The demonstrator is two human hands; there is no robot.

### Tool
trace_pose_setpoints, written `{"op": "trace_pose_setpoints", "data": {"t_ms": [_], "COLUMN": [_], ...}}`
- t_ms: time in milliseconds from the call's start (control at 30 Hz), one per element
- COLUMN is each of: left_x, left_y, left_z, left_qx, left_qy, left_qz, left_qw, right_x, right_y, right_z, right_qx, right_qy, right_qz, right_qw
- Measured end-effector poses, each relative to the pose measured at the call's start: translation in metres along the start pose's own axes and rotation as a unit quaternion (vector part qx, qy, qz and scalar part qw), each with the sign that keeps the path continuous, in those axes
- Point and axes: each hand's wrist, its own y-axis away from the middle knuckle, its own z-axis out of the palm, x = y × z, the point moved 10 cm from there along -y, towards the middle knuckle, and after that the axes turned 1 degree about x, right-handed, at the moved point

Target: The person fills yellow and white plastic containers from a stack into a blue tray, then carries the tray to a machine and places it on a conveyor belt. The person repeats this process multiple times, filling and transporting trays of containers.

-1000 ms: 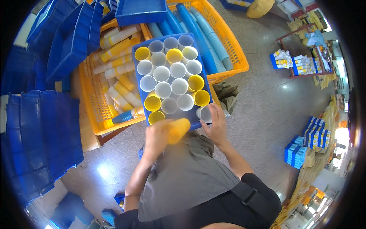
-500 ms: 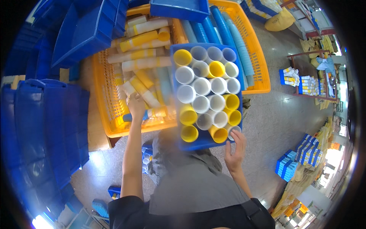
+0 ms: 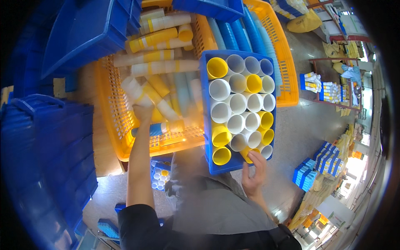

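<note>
Down in the orange basket [image 3: 111,121], my left hand [image 3: 143,112] is closed around a white tube [image 3: 134,88]; motion blurs its fingers. White, yellow and blue tubes lie loosely around it. To the right, a blue box [image 3: 210,167] holds several upright white and yellow tubes, open ends facing up. At the box's near edge my right hand [image 3: 255,173] has bent fingers over the rim of a yellow tube [image 3: 246,156], partly covering it. Its thumb is outside the box wall. A white tube [image 3: 266,151] stands just right of those fingertips.
Another orange basket [image 3: 287,62] holding blue tubes [image 3: 228,35] is behind the box. Blue bins [image 3: 50,154] are stacked at the left, with another blue bin [image 3: 83,37] above. Filled blue boxes [image 3: 305,174] sit on the floor at right, near a rack [image 3: 333,83].
My left hand has shifted slightly, and the white tube at its fingers has moved with it. My right fingers have gone from the corner white tube to the neighbouring yellow one.
</note>
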Motion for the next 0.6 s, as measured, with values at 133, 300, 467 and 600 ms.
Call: {"op": "trace_pose_setpoints", "data": {"t_ms": [133, 300, 467, 600], "left_x": [0.123, 0.224, 0.258, 0.25], "left_y": [0.06, 0.231, 0.353, 0.415], "left_z": [-0.091, -0.169, -0.189, -0.172], "left_qx": [-0.027, -0.26, -0.169, -0.066], "left_qy": [0.191, 0.344, 0.458, 0.5], "left_qz": [0.188, 0.185, 0.202, 0.168], "left_qw": [0.963, 0.883, 0.849, 0.847], "right_x": [-0.053, -0.095, -0.075, -0.045], "right_y": [-0.042, -0.053, -0.026, -0.005], "right_z": [0.019, 0.032, -0.005, -0.033], "right_qx": [0.022, -0.075, -0.103, -0.053], "right_qy": [-0.144, -0.151, -0.156, -0.142], "right_qz": [-0.144, -0.198, -0.269, -0.289], "right_qw": [0.979, 0.966, 0.945, 0.945]}}
